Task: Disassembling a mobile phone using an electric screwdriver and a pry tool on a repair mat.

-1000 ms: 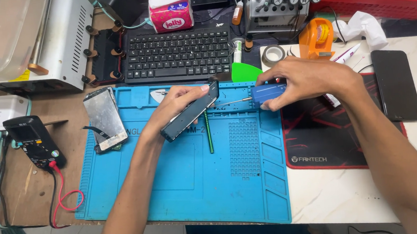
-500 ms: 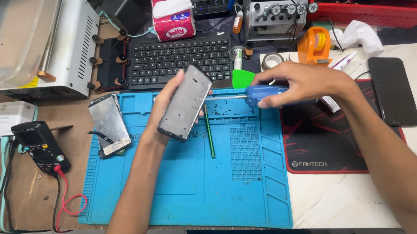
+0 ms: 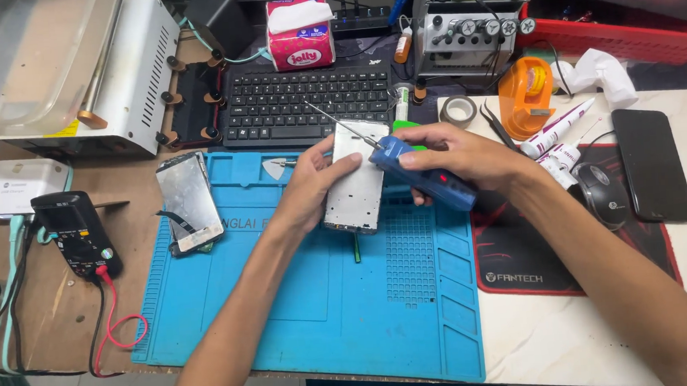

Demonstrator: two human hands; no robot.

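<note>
My left hand (image 3: 311, 189) holds a silver phone frame (image 3: 355, 180) upright over the blue work mat (image 3: 304, 317), thumb on its face. My right hand (image 3: 458, 157) grips a blue electric screwdriver (image 3: 427, 177), its thin bit pointing up-left across the frame's top edge. A separated phone screen (image 3: 187, 200) with a dangling flex cable lies on the mat's left part. A green-handled tool (image 3: 356, 252) lies under the frame, mostly hidden.
A black keyboard (image 3: 305, 103), tissue pack (image 3: 300, 33) and a grey station (image 3: 469, 35) line the back. A multimeter (image 3: 76, 232) with red lead sits left. A black phone (image 3: 652, 163), mouse (image 3: 601, 191), tape roll (image 3: 459, 111), orange tape dispenser (image 3: 530, 95) and glue tubes (image 3: 556, 126) stand right.
My left hand has turned the phone frame from edge-on to face-up and brought it closer. My right hand swung the screwdriver so its bit now points at the frame's top.
</note>
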